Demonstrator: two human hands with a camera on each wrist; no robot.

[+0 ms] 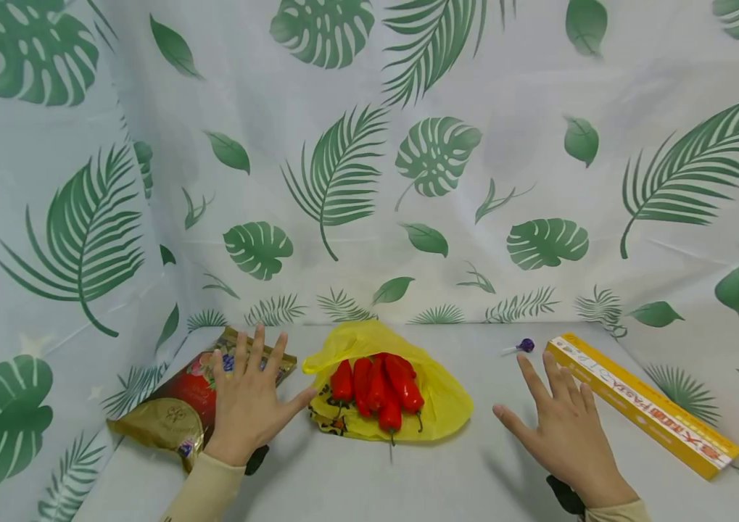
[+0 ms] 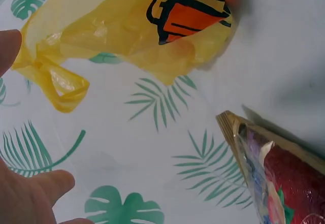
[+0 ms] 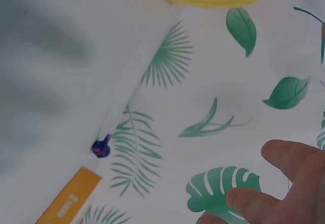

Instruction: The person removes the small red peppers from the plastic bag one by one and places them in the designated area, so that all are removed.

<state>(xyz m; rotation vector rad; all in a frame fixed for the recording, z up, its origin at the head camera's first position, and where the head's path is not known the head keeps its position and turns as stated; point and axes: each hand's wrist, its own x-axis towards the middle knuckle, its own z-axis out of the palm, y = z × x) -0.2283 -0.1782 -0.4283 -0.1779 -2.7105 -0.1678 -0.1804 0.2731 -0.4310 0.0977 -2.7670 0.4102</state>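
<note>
My left hand (image 1: 253, 406) is spread with straight fingers and holds nothing; in the head view it overlaps a gold and red snack bag (image 1: 173, 395). On the right, my right hand (image 1: 565, 438) is spread too, between the yellow plastic bag (image 1: 450, 402) and a long yellow box (image 1: 643, 406). Several red peppers (image 1: 377, 384) with green stems lie in the mouth of the plastic bag. A small purple-wrapped lollipop (image 1: 525, 345) lies just beyond the right fingertips. In the left wrist view, the plastic bag's knotted handle (image 2: 63, 87) is near the thumb.
A white table (image 1: 402, 486) bears all these things. Behind it and at the sides hangs a white cloth (image 1: 356, 283) with green leaf prints. The yellow box (image 3: 71, 196) has its near end close to the lollipop (image 3: 101, 147) in the right wrist view.
</note>
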